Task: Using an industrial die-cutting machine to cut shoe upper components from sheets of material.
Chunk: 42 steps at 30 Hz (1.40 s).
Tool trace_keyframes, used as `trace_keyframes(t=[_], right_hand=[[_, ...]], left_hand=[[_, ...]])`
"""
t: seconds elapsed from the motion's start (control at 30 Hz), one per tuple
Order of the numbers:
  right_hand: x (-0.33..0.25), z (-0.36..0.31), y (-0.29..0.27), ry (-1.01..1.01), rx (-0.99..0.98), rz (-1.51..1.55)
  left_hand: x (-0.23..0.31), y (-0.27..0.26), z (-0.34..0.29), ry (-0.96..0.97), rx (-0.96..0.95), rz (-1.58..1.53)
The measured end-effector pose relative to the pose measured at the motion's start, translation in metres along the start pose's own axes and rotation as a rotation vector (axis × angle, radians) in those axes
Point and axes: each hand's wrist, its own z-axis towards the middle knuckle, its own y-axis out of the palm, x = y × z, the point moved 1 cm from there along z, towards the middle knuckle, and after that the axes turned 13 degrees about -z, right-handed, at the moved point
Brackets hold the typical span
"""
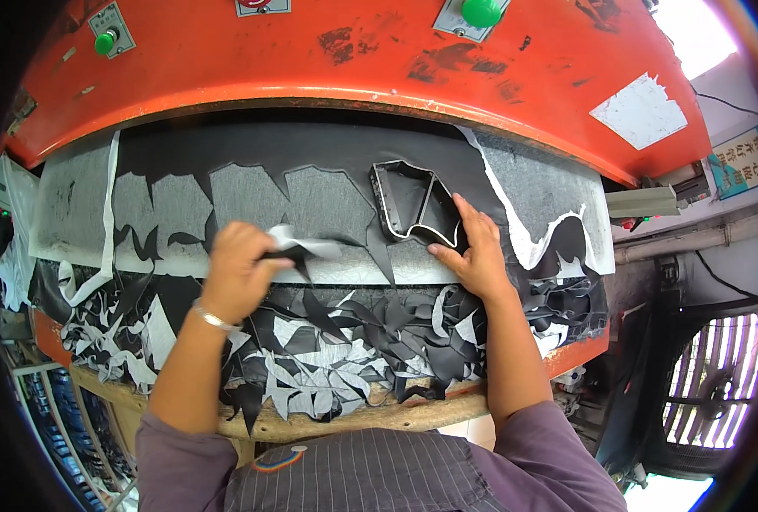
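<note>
My right hand (479, 247) rests against a steel cutting die (385, 205), thumb and fingers gripping its right and lower edge. The die is an angular outline with a dividing bar, and it stands on a black sheet of leather-like material (268, 143). Several shaped gaps along the sheet's near edge show the grey cutting board (319, 200) beneath. To the left, my left hand (244, 263) is closed on a thin offcut (311, 247), black on one side and white on the other. Motion blurs this offcut and the fingertips.
A red press head (379, 72) with green push buttons (481, 12) spans the far side. Twisted black and white scraps (328, 375) are heaped between the board and a worn wooden edge (405, 416). A metal rack (67, 427) stands left; a fan (717, 388) is at right.
</note>
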Motion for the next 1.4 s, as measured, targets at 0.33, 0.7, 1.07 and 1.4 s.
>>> trace_keyframes(t=[0.33, 0.7, 1.07, 1.4], right_hand=[[-0.001, 0.003, -0.003, -0.005, -0.057, -0.004], [-0.009, 0.002, -0.015, 0.027, -0.137, -0.042], [-0.136, 0.053, -0.163, -0.227, 1.24, -0.05], [-0.165, -0.097, -0.084, -0.438, 0.464, 0.095]], left_hand=[[-0.021, -0.098, -0.138, -0.762, 0.328, -0.031], [0.002, -0.139, -0.087, -0.624, 0.31, 0.26], [0.033, -0.214, -0.004, 0.369, 0.912, 0.258], [0.091, -0.11, -0.126, -0.18, 0.26, 0.009]])
